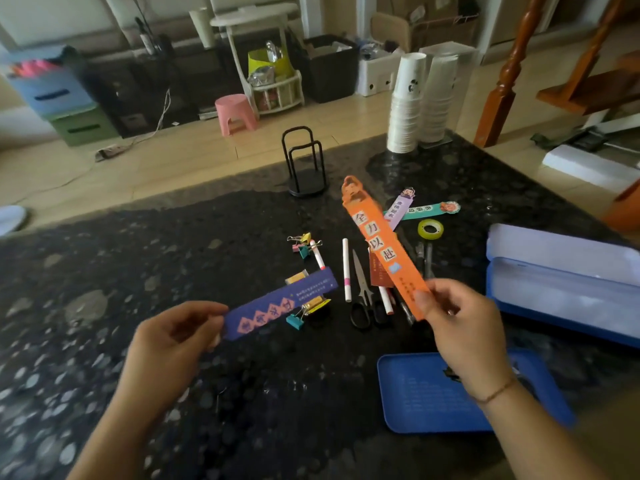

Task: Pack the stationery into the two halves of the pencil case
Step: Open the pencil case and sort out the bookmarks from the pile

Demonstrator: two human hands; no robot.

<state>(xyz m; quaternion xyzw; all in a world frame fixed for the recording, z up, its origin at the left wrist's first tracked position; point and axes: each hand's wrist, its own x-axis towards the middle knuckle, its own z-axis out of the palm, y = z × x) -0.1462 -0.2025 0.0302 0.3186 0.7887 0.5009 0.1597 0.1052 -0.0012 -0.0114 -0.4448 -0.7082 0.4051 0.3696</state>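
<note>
My left hand [173, 337] pinches one end of a dark blue bookmark [280, 303] above the table. My right hand [460, 327] pinches the near end of a long orange bookmark [377, 244] that slants up and away. Under them lie black scissors [362, 296], white pens [346, 268], several binder clips [301, 242], a tape roll [430, 229] and two more bookmarks [422, 209]. The open blue pencil case [561, 282] stands at the right. A flat blue tray part [433, 393] lies near my right wrist.
The table [138, 271] is dark speckled stone. A black wire stand [304, 164] sits at the far middle, and stacks of white paper cups [419, 98] at the far right. Beyond the table is floor with a pink stool [235, 112].
</note>
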